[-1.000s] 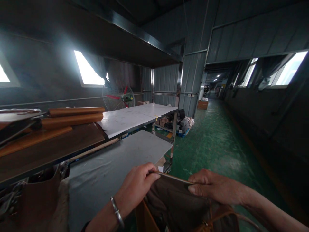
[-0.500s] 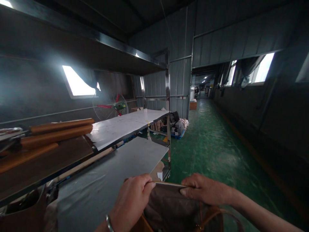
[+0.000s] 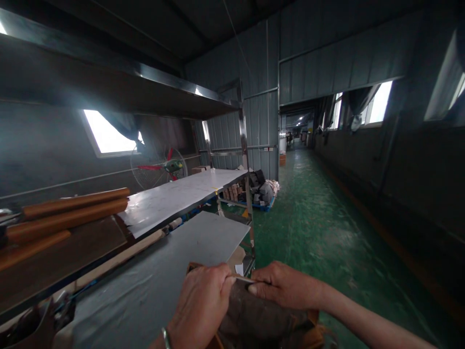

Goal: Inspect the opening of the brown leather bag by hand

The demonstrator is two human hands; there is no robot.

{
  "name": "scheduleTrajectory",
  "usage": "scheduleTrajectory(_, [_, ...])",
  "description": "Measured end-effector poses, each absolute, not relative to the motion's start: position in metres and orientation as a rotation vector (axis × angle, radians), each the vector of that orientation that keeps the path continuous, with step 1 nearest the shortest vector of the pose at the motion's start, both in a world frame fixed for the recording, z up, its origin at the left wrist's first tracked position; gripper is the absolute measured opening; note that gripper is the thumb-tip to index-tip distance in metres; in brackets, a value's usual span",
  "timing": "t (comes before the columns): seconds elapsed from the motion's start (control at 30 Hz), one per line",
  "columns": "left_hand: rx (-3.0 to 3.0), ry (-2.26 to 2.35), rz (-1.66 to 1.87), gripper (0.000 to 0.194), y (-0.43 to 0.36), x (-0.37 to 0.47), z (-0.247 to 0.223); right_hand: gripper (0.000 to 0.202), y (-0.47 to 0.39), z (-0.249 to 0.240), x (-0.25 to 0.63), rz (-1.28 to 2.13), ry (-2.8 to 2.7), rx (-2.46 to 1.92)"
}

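A dark brown bag [image 3: 261, 317] with tan edging is at the bottom centre, its lower part cut off by the frame edge. My left hand [image 3: 207, 300], a metal bangle at its wrist, pinches the bag's upper edge between thumb and fingers. A short way to the right, my right hand [image 3: 278, 286] grips the same edge, thumb on the near face. Between the two hands a short stretch of pale rim shows. The bag's underside is hidden.
Left of me stands a metal rack with a white-topped shelf [image 3: 189, 191] and tan rolls [image 3: 72, 213]. Below, a grey sheet [image 3: 152, 271] juts out. Behind are a fan [image 3: 170, 167] and a loaded pallet [image 3: 263, 206]. Green floor [image 3: 308, 218] runs along the right.
My hands have drawn closer together along the bag's edge, the right one moving left. The bag's opening looks more bunched, and its tan handle shows less. The view has turned slightly right.
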State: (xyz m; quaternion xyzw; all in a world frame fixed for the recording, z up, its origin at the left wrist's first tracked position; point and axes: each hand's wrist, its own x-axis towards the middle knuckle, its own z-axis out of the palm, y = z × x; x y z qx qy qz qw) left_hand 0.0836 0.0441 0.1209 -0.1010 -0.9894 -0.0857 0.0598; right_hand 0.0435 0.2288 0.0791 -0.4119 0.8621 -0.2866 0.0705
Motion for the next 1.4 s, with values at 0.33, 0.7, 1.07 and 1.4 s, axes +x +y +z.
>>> scheduleTrajectory(0.33, [-0.263, -3.041, -0.423, 0.022, 0.028, 0.039, 0.104, 0.058, 0.24, 0.072, -0.002, -1.296, 2.487, -0.973])
scheduleTrajectory(0.7, [-0.189, -3.009, -0.356, 0.024, 0.012, 0.019, 0.104, 0.04, 0.289, 0.059, 0.003, -1.383, 2.798, -0.76])
scheduleTrajectory(1.07, [-0.266, -3.008, -0.44, 0.024, 0.024, 0.022, 0.104, 0.03, 0.247, 0.067, 0.029, -0.85, 3.106, -0.944])
scheduleTrajectory(1.4, [-0.288, -3.012, -0.516, 0.021, 0.03, 0.025, 0.099, 0.032, 0.219, 0.063, 0.028, -0.676, 3.08, -0.946])
